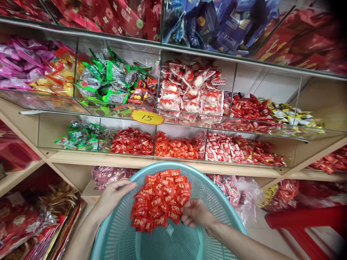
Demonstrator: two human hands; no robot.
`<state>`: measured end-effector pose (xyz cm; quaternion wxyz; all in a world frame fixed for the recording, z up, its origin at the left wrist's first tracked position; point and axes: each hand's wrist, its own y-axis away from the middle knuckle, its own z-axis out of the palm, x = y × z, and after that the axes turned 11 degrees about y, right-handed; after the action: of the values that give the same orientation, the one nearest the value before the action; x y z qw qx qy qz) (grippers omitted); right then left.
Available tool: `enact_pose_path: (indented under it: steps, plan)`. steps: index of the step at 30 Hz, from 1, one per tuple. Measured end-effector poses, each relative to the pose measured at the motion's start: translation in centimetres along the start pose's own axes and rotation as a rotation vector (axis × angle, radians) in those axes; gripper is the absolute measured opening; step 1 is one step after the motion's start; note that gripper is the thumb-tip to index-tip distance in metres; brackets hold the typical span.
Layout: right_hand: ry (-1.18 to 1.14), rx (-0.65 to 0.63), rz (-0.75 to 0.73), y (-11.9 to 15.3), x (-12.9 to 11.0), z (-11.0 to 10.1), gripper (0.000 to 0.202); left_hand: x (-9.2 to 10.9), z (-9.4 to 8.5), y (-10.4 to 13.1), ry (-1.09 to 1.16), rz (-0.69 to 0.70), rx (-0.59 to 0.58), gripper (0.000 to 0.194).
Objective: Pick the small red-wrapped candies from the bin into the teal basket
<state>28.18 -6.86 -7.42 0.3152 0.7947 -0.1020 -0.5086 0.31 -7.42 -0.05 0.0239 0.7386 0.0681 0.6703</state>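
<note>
"Where do we have the red packets (159,202)?"
"Inside the mouth of the teal basket (211,195), close to its far rim. We can't tell if a clear bag holds them."
"And our fingers?"
"On our left hand (115,196) they reach out nearly together, over the basket's left rim; whether they pinch anything, we can't tell. On our right hand (196,213) they curl together against the packets' lower right edge, maybe clamped on it, but we can't be sure."
"How should they handle?"
"Light and small, we'd judge, with slick wrappers that slide apart. We'd best support them from below and avoid squeezing."
"What's the basket like?"
"Its walls are slotted, so it looks light and a bit springy."
"And the room?"
"Wooden shelving (86,159) fills the far side, its glass compartments heaped with sweets, a yellow price tag (148,117) reading 15. Past the basket's right rim stands a red frame (300,218)."
</note>
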Motion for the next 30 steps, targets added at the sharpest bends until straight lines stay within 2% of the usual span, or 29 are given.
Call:
enact_pose_path:
  steps: [3,5,9,11,13,15,17,21,30]
  plan:
    - [0.048,0.009,-0.037,0.4,-0.4,-0.3,0.024,-0.3,-0.2,-0.2,-0.018,0.015,-0.002,0.031]
    - [0.121,0.025,-0.114,0.7,-1.2,-0.6,0.026,-0.5,-0.3,-0.3,-0.014,0.031,-0.009,0.030]
    - [0.386,0.104,-0.349,1.7,-4.8,-2.4,0.030,-0.6,-0.4,-0.5,0.029,0.020,-0.023,0.026]
    - [0.608,0.237,-0.466,2.2,-7.4,-4.1,0.029,-0.6,-0.3,-0.5,0.029,0.010,-0.015,0.025]
    - [0.898,0.488,-0.577,2.6,-10.3,-5.9,0.025,-0.5,-0.3,-0.4,0.020,0.016,0.004,0.024]
    - [1.152,0.766,-0.531,2.4,-13.0,-7.6,0.023,-0.4,-0.2,-0.4,0.022,0.028,0.015,0.025]
    - [1.317,0.882,-0.417,1.8,-15.1,-8.9,0.024,-0.4,-0.2,-0.4,0.023,0.030,0.003,0.027]
    - [1.393,0.856,-0.235,-0.4,-17.3,-9.6,0.023,-0.6,-0.4,-0.4,0.014,0.018,-0.004,0.029]
    - [1.343,0.846,-0.185,-3.0,-17.8,-8.9,0.025,-1.0,-0.5,-0.7,0.004,0.042,-0.013,0.026]
